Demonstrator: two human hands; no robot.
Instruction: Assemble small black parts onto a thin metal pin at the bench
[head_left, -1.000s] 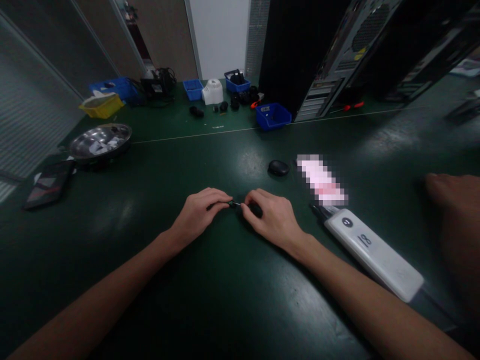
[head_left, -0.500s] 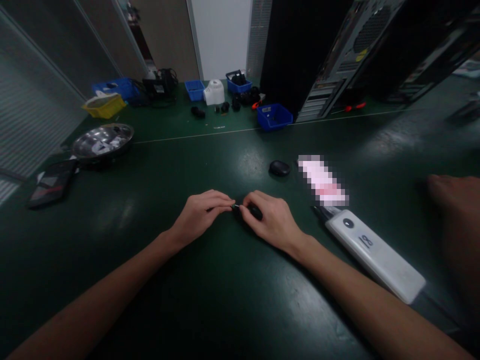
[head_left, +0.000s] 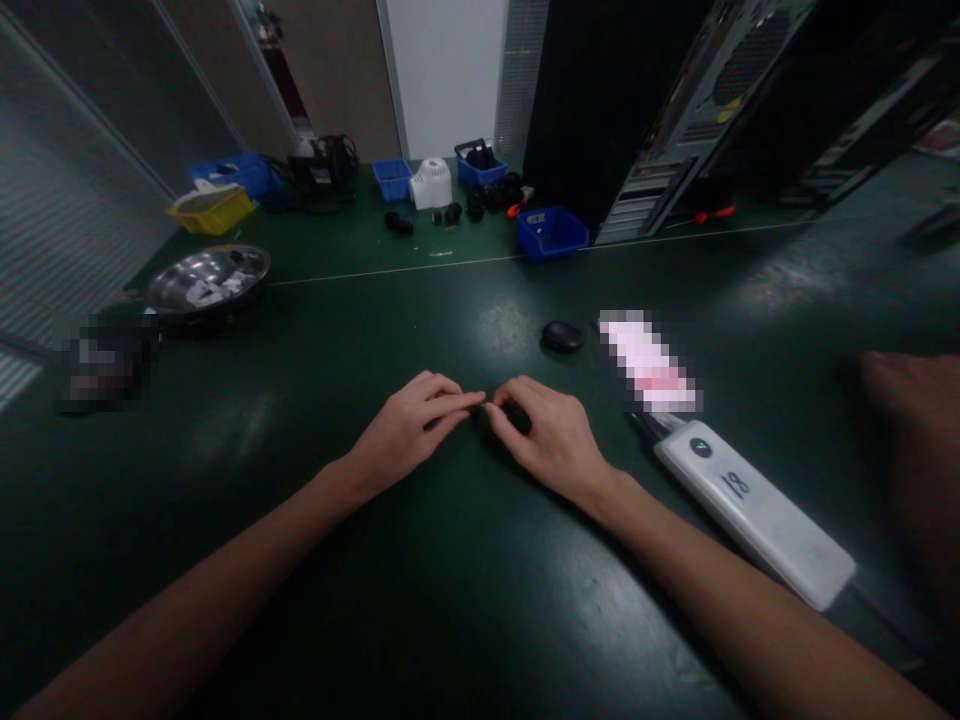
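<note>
Both my hands rest on the dark green table (head_left: 450, 600) at its middle, fingertips meeting. My right hand (head_left: 551, 435) is curled round a small black part (head_left: 516, 417) that peeks out between its fingers. My left hand (head_left: 409, 430) has its fingers drawn together, pinching at the end of that same part; what its fingertips grip is too small to make out. A black oval piece (head_left: 562, 336) lies on the table just beyond my right hand.
A white bar-shaped device marked 18 (head_left: 754, 510) lies to the right of my right arm. Another person's hand (head_left: 911, 400) rests at the right edge. A metal bowl (head_left: 208, 279) stands at the left; blue bins (head_left: 551, 231), a yellow bin (head_left: 211, 209) and computer cases (head_left: 675, 110) line the back.
My left hand's fingers have closed in tighter against my right fingertips, covering the small tip that showed between them before. The view has shifted slightly.
</note>
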